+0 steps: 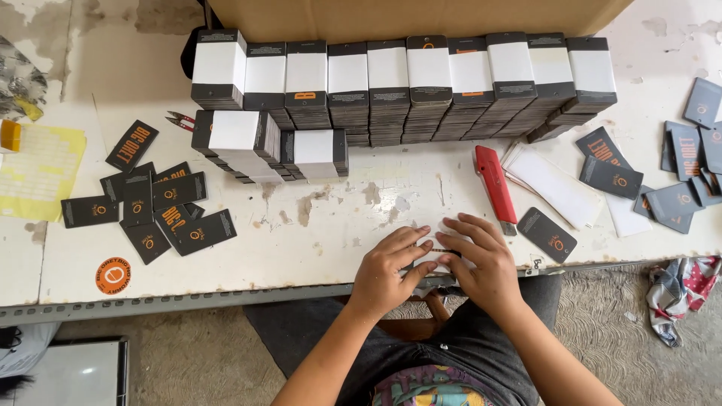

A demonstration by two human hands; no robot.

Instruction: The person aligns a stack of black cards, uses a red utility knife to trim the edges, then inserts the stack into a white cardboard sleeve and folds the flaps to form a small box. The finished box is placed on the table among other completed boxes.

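Observation:
My left hand [389,263] and my right hand [481,259] are side by side at the front edge of the white table [323,225]. Together they press on a small stack of dark tags [438,250] wrapped in a white paper band. Only a thin dark strip of the stack shows between my fingers. A red utility knife [494,184] lies just beyond my right hand. A single dark tag with an orange mark [547,234] lies to its right.
Rows of banded tag bundles [406,83] line the back, with two more bundles [271,146] in front. Loose dark tags [158,203] lie scattered at left and at right [677,173]. White paper strips [553,184], red snips [179,119], a yellow sheet [37,169] and a cardboard box [421,15] are also here.

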